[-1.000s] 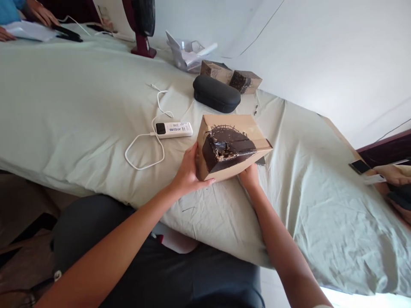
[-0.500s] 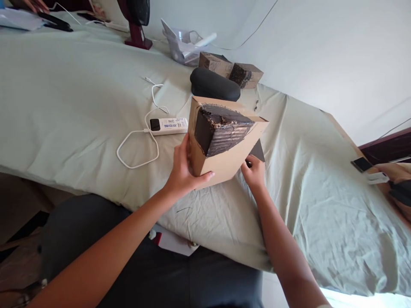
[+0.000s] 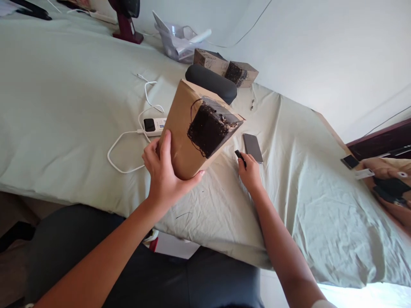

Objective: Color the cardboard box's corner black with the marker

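My left hand [image 3: 167, 171] grips a tan cardboard box [image 3: 178, 128] by its lower left side, thumb along the bottom edge. The box is held tilted above the cloth. One corner carries a dark brown-black patch [image 3: 208, 132] with a rough, torn-looking edge and a thin dark curved line beside it. My right hand [image 3: 251, 172] is closed on a short black marker [image 3: 240, 158], whose end sticks out past the fingers. That hand is low over the cloth, right of the box and apart from it. A grey phone [image 3: 253, 147] lies just beyond it.
A white power bank [image 3: 155, 127] with a looped white cable [image 3: 111, 158] lies left of the box. Behind are a black case [image 3: 210, 81], two dark-marked boxes [image 3: 242, 73] and a clear basket [image 3: 173, 45]. Another person's hand [image 3: 382, 169] is at the far right.
My left hand has turned the box and moved it left, so its dark corner faces me more. The phone now shows fully. My right hand stays low with the marker.
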`<control>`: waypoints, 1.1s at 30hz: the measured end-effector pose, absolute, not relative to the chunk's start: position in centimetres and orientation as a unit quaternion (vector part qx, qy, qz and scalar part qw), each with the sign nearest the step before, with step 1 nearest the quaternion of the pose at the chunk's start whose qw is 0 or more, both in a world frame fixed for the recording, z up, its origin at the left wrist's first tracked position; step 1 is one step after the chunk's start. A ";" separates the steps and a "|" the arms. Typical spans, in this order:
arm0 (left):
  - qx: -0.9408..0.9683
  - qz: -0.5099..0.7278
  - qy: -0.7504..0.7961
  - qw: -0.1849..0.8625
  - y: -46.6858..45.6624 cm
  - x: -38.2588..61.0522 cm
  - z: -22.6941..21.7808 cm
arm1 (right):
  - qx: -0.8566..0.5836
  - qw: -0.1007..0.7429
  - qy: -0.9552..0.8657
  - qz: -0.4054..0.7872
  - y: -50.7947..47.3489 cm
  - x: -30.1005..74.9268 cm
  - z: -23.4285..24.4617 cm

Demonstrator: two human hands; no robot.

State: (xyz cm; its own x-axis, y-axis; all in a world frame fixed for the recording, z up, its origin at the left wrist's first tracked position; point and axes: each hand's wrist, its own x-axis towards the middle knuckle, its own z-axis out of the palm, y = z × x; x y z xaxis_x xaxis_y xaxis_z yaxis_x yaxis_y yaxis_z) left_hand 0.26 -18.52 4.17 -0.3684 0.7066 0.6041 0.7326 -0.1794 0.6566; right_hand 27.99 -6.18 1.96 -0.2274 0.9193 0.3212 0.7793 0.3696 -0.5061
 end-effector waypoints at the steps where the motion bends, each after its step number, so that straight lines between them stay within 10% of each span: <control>1: -0.563 -0.524 -0.639 0.011 -18.4 0.1 4.0 | -0.549 0.291 -0.774 0.119 -6.2 28.0 2.0; 13: -0.554 -0.538 -0.635 -0.005 -18.6 0.3 4.9 | -0.657 0.112 -0.737 0.116 -7.7 28.6 5.5; 23: -0.552 -0.532 -0.642 0.000 -18.8 0.3 5.2 | -0.573 0.120 -0.615 0.528 -8.2 29.8 9.3; 33: -0.539 -0.516 -0.666 0.017 -19.3 0.5 6.1 | -0.504 0.296 -0.572 0.575 -7.7 29.7 11.3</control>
